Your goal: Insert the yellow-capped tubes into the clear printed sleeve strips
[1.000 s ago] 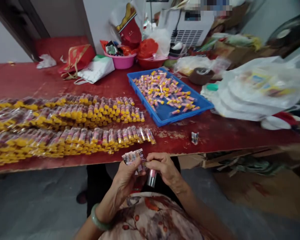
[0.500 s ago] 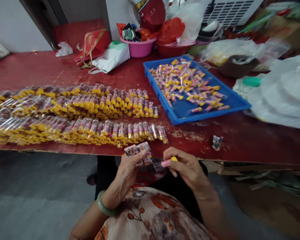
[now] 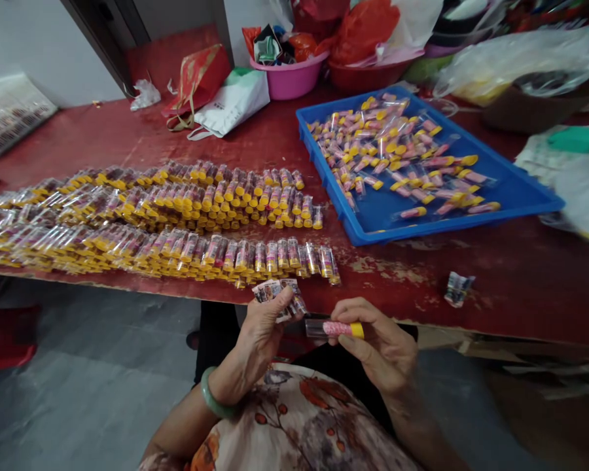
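Between the thumb and fingers of my left hand [image 3: 260, 330] are several small printed cards [image 3: 279, 294], fanned at the table's front edge. My right hand [image 3: 380, 343] pinches a clear tube [image 3: 341, 328] with a yellow cap and pink filling, lying roughly level, its clear end toward my left hand. Several tubes of the same kind [image 3: 392, 157] lie loose in a blue tray [image 3: 358, 232] at the right. Stacked rows of tubes with printed wraps [image 3: 216, 255], yellow ends toward me, cover the left of the table.
A crumpled printed piece [image 3: 458, 289] lies on the red table [image 3: 402, 268] to the right. Behind stand a pink basin [image 3: 294, 78], a red bag [image 3: 199, 75], a white bag [image 3: 235, 101] and plastic bags. A red stool [image 3: 10, 337] is on the floor at the left.
The view has shifted, so the tray and crumpled piece appear further right. The tube in my right hand has turned nearly level, showing more of it. My left hand still holds the cards.
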The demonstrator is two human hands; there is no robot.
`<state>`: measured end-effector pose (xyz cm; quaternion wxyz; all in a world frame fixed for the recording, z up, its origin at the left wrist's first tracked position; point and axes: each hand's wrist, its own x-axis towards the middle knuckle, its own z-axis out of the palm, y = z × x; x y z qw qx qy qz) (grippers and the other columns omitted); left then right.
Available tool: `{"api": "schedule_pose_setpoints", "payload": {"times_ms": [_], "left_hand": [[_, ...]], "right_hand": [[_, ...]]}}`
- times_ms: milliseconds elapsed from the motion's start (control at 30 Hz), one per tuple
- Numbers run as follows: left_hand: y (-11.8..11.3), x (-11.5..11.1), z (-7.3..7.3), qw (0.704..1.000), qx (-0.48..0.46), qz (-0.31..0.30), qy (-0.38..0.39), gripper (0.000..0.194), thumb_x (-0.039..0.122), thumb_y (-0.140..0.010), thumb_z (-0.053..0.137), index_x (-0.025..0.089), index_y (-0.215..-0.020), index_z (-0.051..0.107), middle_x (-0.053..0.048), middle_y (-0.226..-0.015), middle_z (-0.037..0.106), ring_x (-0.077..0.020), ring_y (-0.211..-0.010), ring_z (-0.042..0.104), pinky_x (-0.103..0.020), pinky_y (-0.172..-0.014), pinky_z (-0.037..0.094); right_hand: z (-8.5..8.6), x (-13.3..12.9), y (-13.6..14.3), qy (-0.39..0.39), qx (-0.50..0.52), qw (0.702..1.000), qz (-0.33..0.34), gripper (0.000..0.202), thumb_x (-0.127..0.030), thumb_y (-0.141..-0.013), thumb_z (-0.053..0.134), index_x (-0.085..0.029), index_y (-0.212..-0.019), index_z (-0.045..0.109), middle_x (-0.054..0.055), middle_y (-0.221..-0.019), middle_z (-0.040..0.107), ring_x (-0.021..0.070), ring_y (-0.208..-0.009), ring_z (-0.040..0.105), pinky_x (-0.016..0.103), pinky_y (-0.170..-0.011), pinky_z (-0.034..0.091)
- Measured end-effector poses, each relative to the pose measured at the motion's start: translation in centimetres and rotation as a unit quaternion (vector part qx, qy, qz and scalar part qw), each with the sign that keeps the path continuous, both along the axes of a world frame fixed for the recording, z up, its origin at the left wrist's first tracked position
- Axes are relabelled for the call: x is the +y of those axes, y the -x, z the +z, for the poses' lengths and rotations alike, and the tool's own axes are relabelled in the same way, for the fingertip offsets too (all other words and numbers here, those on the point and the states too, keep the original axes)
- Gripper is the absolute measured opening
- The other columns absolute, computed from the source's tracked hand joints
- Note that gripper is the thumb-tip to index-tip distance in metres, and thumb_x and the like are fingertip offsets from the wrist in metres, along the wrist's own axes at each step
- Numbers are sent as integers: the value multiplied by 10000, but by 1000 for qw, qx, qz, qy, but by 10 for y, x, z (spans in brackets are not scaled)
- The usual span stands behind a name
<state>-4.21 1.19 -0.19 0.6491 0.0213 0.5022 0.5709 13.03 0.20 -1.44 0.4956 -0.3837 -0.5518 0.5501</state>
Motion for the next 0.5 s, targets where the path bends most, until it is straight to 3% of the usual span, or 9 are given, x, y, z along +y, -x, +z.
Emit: {"api": "schedule_pose_setpoints", "payload": {"times_ms": [133,233,367,500], "left_hand": [[-6,1,0,1000,-11,-16,8,331,289,-565,865,138,-789,675,0,-746,673,-122,-645,623,-241,-577,538],[-8,2,2,999,-19,-32,9,325,298,-578,858,137,-795,677,-2,-744,672,-118,-648,621,-231,-586,532],[-11,0,5,999,-11,-39,-7,307,305,-620,835,144,-823,669,-8,-780,671,-128,-683,624,-263,-635,548],[-14,-2,5,999,3,-47,-24,331,323,-607,841,128,-808,665,-31,-782,669,-144,-686,624,-293,-649,550]], "right_hand": [[0,0,2,-51,-13,997,-60,140,-190,-821,615,-258,-943,633,63,-947,568,198,-819,610,338,-666,500],[2,-4,5,-139,-94,978,-125,233,-132,-792,630,-269,-981,629,65,-960,598,211,-857,611,367,-732,518],[-3,-11,12,-255,-182,929,-197,381,-105,-756,680,-275,-1086,594,62,-977,633,203,-850,633,359,-736,556],[-20,-13,23,-375,-231,863,-247,477,-106,-703,759,-197,-1134,576,69,-977,659,175,-820,664,293,-681,589]]}}
